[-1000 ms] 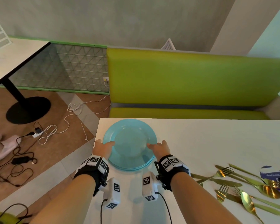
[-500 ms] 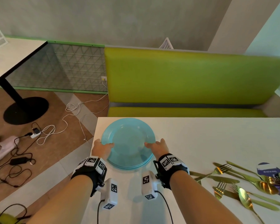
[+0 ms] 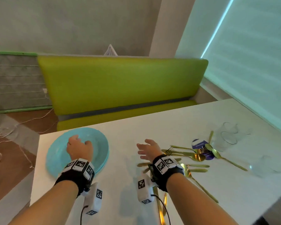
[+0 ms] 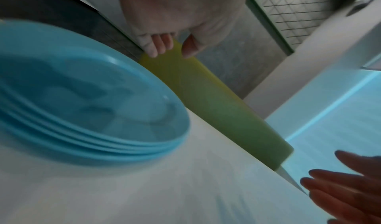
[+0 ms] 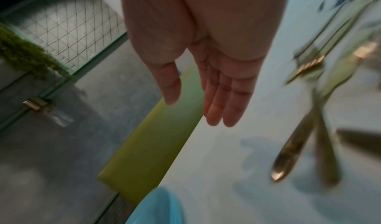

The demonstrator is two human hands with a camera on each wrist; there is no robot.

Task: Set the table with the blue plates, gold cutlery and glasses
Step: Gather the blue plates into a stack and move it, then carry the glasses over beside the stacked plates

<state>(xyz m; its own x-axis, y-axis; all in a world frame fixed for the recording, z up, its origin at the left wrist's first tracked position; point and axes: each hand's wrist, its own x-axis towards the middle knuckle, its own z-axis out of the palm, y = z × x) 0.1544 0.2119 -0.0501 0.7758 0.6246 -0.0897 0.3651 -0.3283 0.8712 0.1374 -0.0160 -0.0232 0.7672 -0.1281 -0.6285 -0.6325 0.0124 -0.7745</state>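
Ok so the stack of blue plates [image 3: 58,153] is sitting at the table's [image 3: 136,127] corner, right under the person's left hand [image 3: 79,149]. That hand hovers over the middle of the top plate w/ fingers curled in loosely, and afaict from the wrist view it's got nothing in it. Right hand [image 3: 147,149] is flat open, fingers straight, palm turned inward, holding nothing, in the air between the plates and the gold cutlery [image 3: 193,157], which is scattered just to its right, some of it under the wrist. Glasses [image 3: 229,135] are further out past the cutlery, another glass [image 3: 266,165] to the right of the pile.

What could go wrong imo:
- plates are stacked tight and near the table edge on the left hand's outer side; lifting the top one w/ one hand could drag the one below along, or nudge the whole stack toward the edge
- cutlery is a crossed heap, so grabbing one piece prob tips or flicks its neighbours
- the glasses are clear and hard to see against the white top, easy to clip when reaching over the forks

Labels: there's a dark blue card or packet [image 3: 199,144] under the spoons w/ a line of white text, too blurry to read. Wristbands [image 3: 162,164] carry square b/w marker codes, no words.
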